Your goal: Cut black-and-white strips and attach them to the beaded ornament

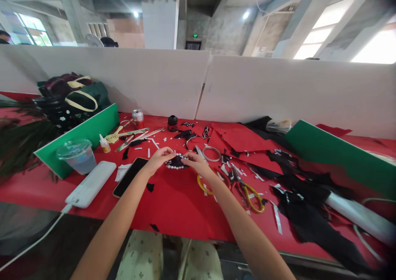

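Between my two hands is a small black piece edged with silvery beads (175,162), held just above the red tabletop (182,205). My left hand (161,158) pinches its left upper edge. On the other side, the fingers of my right hand (195,163) are closed on its right edge. A black phone (130,177) lies beside my left forearm. Scissors with yellow handles (252,197) and others with red handles rest to the right of my right forearm. A clear ring (212,153) lies beyond my right hand.
A white power bank (91,185), a lidded plastic cup (77,156) and a glue bottle (104,144) stand or lie left. Black fabric scraps (312,214) spread over the right side. Green boards (86,133) flank the workspace; a can (137,119) stands behind.
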Demonstrator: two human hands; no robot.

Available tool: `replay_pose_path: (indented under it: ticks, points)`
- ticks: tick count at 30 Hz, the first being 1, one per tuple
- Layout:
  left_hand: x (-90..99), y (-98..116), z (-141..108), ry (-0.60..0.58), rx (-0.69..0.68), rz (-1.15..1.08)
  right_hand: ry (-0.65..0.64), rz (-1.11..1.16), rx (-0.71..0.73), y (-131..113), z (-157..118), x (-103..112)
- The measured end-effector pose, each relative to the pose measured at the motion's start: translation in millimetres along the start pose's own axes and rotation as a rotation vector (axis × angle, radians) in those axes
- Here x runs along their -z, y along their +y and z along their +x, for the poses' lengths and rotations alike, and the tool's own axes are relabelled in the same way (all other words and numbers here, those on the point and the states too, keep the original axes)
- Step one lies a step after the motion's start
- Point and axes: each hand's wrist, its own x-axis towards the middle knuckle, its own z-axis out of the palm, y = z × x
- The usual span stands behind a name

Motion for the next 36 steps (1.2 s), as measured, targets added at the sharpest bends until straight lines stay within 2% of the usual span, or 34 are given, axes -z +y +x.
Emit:
replay_pose_path:
  ticks: [3, 8, 10, 13, 16, 19, 25, 27, 36]
  points:
    - [1.1, 1, 0, 0.006, 0.041, -0.057, 0.052, 0.046, 0.003, -1, 2, 2]
    - [4.2, -2, -3, -0.201, 0.195, -0.158, 0.089, 0.097, 0.012, -4, 2, 0]
    - [4.9, -3, -3, -0.238, 0.210, -0.134, 0.134, 0.115, 0.013, -5, 0, 0]
    - [4.8, -4, -1, -0.206, 0.186, -0.088, 0.166, 0.216, -0.051, -6, -3, 0]
    - [4.4, -5, 1, -0.152, 0.151, -0.087, 0.088, 0.342, -0.159, -7, -5, 1]
    - [4.4, -7, 2, -0.120, 0.144, -0.104, 0.042, 0.354, -0.216, -5, -5, 1]
    - [5.6, -8, 1, -0.137, 0.223, -0.154, 0.084, 0.276, -0.155, 0, -1, 2]
    - [6.0, -8, 2, -0.108, 0.225, -0.156, 0.094, 0.263, -0.137, 1, 0, 3]
    - [4.6, -14, 6, 0.050, 0.126, -0.194, 0.184, 0.213, -0.108, 4, 2, 6]
